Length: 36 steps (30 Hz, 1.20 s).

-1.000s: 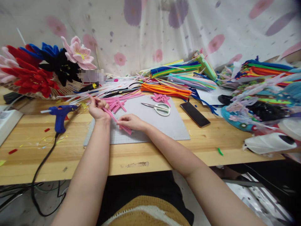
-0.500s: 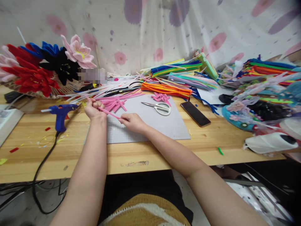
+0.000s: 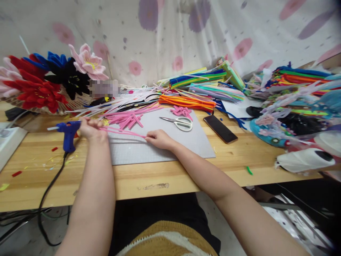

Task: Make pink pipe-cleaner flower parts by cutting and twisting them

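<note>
Pink pipe cleaners [image 3: 125,132] stretch between my two hands above the grey mat. My left hand [image 3: 92,128] is closed around their left end, close beside the glue gun. The right ends are pinched between the thumb and fingers of my right hand [image 3: 160,138]. Behind them, a heap of cut pink pipe cleaner pieces [image 3: 130,121] lies on the grey mat [image 3: 149,153]. A second small pink pile [image 3: 181,111] sits next to the scissors [image 3: 183,123], which have white handles.
A blue glue gun [image 3: 69,137] stands at the left with its cord hanging over the table edge. Fuzzy flowers [image 3: 39,90] fill the back left. A phone [image 3: 220,128] lies right of the mat. Orange pipe cleaners [image 3: 186,103] and other coloured bundles line the back.
My hands have moved apart, the left one leftward toward the glue gun and the right one slightly rightward. A longer stretch of the pink pipe cleaners now shows between them.
</note>
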Each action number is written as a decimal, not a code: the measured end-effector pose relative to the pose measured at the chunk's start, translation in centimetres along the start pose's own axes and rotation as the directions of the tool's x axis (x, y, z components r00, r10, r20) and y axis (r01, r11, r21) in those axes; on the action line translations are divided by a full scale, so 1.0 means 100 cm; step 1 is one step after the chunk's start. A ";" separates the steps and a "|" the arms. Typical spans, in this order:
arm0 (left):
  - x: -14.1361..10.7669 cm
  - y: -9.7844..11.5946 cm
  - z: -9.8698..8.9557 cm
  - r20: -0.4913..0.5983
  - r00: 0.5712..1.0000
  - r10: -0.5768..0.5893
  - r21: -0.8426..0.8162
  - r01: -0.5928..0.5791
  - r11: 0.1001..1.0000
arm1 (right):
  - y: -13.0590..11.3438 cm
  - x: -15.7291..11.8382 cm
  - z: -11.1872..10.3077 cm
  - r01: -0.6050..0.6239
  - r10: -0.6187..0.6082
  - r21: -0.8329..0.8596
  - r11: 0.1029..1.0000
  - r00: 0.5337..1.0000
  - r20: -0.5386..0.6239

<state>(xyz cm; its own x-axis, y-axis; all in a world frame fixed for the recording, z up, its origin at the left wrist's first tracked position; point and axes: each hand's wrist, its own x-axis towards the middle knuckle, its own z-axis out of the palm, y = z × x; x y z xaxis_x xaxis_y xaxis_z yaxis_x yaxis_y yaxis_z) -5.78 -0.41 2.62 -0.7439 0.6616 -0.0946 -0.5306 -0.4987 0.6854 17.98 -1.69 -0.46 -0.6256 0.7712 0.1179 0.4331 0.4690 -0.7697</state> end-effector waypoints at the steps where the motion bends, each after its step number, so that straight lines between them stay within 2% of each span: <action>1: 0.004 0.007 -0.004 -0.003 0.999 0.032 0.002 -0.032 0.999 | 0.002 -0.001 -0.004 -0.038 0.039 0.028 0.999 0.999 -0.008; 4: 0.005 0.016 -0.005 0.065 0.988 0.142 0.028 -0.144 0.989 | 0.004 0.000 -0.010 -0.092 0.101 0.143 0.985 0.993 -0.062; 8: -0.021 -0.003 0.011 0.196 0.957 0.213 0.145 -0.243 0.959 | 0.004 0.005 -0.004 -0.103 0.143 0.289 0.952 0.982 -0.123; 10: -0.039 -0.020 0.018 0.309 0.941 0.138 0.265 -0.224 0.938 | 0.005 0.009 0.002 -0.082 0.141 0.352 0.932 0.979 -0.146; 13: -0.061 -0.043 0.021 0.443 0.891 -0.098 0.537 -0.176 0.825 | 0.007 0.015 0.009 -0.021 0.100 0.415 0.909 0.981 -0.168; 15: -0.069 -0.054 0.019 0.528 0.821 -0.218 0.591 -0.171 0.788 | 0.009 0.017 0.012 0.011 0.068 0.430 0.903 0.984 -0.167; 16: -0.072 -0.058 0.018 0.556 0.797 -0.234 0.593 -0.183 0.784 | 0.009 0.018 0.013 0.017 0.061 0.428 0.904 0.984 -0.167; 19: -0.076 -0.063 0.015 0.589 0.754 -0.292 0.611 -0.179 0.771 | 0.011 0.019 0.016 -0.024 0.111 0.413 0.911 0.976 -0.190; 24: -0.081 -0.059 0.016 0.547 0.692 -0.471 0.697 -0.063 0.715 | 0.012 0.021 0.020 -0.069 0.205 0.430 0.900 0.938 -0.280; 26: -0.081 -0.058 0.017 0.517 0.715 -0.471 0.691 -0.024 0.722 | 0.011 0.021 0.022 -0.072 0.201 0.421 0.904 0.941 -0.272; 32: -0.066 -0.053 0.016 0.400 0.880 -0.255 0.502 0.022 0.864 | 0.009 0.016 0.021 -0.115 0.169 0.334 0.936 0.976 -0.138; 36: -0.054 -0.045 0.014 0.316 0.932 -0.175 0.421 0.028 0.907 | 0.012 0.024 0.006 -0.143 0.178 0.168 0.975 0.961 -0.212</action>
<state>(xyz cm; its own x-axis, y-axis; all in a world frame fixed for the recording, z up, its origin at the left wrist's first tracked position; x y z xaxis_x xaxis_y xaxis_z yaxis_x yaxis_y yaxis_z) 1.16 -0.93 1.06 -0.4719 0.8814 0.0200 -0.3311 -0.1982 0.9226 16.58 0.47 -1.44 -0.3864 0.9158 0.1096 0.4035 0.2747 -0.8728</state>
